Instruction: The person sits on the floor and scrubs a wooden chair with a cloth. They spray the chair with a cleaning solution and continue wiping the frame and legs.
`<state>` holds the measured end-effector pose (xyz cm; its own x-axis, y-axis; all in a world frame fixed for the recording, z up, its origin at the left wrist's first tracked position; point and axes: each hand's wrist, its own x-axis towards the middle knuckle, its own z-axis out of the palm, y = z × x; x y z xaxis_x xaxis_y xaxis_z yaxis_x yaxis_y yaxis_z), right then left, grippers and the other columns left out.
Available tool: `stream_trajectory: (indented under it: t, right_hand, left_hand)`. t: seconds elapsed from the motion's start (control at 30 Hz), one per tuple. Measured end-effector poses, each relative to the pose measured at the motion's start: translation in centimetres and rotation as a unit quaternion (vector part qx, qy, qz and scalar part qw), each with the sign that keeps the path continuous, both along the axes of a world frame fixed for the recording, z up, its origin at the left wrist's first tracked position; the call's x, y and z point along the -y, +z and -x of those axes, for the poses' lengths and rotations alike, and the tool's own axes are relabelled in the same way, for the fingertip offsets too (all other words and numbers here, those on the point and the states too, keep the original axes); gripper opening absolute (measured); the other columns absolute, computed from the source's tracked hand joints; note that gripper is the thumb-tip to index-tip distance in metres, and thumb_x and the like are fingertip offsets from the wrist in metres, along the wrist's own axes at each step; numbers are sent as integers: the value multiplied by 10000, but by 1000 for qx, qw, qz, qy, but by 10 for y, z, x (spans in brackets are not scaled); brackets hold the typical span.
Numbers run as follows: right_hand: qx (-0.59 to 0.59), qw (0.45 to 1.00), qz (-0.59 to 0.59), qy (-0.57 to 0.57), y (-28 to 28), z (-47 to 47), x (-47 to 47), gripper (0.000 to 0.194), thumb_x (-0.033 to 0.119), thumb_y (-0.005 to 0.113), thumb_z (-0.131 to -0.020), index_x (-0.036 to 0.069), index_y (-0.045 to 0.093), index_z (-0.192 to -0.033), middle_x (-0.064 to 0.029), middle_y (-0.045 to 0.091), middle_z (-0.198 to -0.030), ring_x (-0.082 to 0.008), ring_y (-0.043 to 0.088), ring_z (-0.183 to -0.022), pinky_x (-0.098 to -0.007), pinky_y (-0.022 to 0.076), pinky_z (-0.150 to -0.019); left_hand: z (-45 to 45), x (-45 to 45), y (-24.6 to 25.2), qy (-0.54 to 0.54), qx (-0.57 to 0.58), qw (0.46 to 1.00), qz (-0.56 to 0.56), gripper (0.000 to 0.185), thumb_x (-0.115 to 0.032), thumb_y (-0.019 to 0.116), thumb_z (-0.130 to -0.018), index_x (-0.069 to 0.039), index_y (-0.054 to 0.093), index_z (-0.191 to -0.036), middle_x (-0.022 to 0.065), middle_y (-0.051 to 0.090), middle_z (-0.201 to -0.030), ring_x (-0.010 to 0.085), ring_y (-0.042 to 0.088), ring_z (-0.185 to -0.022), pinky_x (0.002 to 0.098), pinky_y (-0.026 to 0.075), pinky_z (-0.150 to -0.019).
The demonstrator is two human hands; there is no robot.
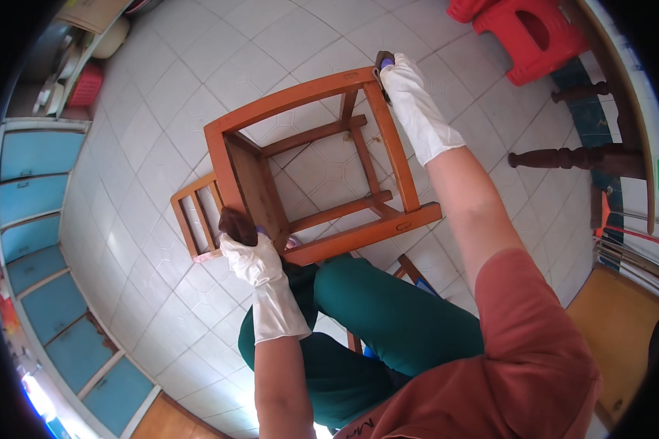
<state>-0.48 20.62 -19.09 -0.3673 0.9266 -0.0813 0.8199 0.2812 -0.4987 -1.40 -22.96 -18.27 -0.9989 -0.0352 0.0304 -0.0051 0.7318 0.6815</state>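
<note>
A brown wooden chair [302,99] lies tipped over in front of my knees, its frame bars facing up and its slatted backrest [195,214] to the left. White gloves with purple parts cover both hands. My left hand [244,249] grips a dark brown cloth [237,226] against the chair's left side, near the backrest. At the far right corner of the frame, my right hand [398,71] is closed around another dark cloth [383,57], which touches the wood. Its fingers are mostly hidden by the glove's back.
Pale tiles [143,164] cover the floor. Blue cabinets [41,192] line the left side, below a shelf with a pink basket [86,85]. Red plastic stools [527,33] stand at the upper right. Turned dark wooden legs [576,157] and a wooden board [620,335] are at the right.
</note>
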Motion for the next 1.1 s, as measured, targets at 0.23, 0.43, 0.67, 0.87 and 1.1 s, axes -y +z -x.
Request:
stream_trajectory:
  t: [0.23,0.43,0.67,0.87,1.1]
  right_hand:
    - [57,996,54,31,-7,-46,56,411,358,515,-1040,38,579,-1290,-189,646,-1294,-338,631,-1194,-426,518,-974]
    - [-20,948,-155,277,20,-67,76,318,155,625,-956,72,590,-1261,-136,686,-1188,-329,674,-1042,-413,545,-881]
    - [64,898,-161,404,32,63,100,201,119,591,-917,101,651,-1108,-95,684,-1093,-314,688,-1038,-428,554,-898]
    - [119,933,-49,337,66,24,65,266,105,572,-897,98,646,-1151,-131,686,-1120,-329,698,-1016,-444,567,-894]
    - [108,967,16,230,36,80,145,311,110,666,-836,85,659,-1145,-186,710,-1134,-360,719,-1041,-465,590,-908]
  left_hand:
    - [-1,-7,14,5,17,999,36,521,-116,761,-842,-6,536,-1299,188,605,-1265,350,628,-1170,403,512,-1019]
    - [-2,-5,10,10,32,998,46,612,-108,773,-845,11,475,-1366,202,558,-1326,332,615,-1200,392,504,-1047]
    - [0,-2,1,-6,3,1000,-11,645,-73,779,-833,2,462,-1390,187,550,-1337,300,618,-1195,393,505,-1043]
    - [1,-1,2,2,-4,998,57,639,-114,783,-825,20,480,-1372,212,576,-1295,350,621,-1172,412,508,-1038]
    - [-1,-4,11,7,35,999,13,644,-123,777,-833,48,475,-1375,228,568,-1301,367,592,-1214,420,489,-1065]
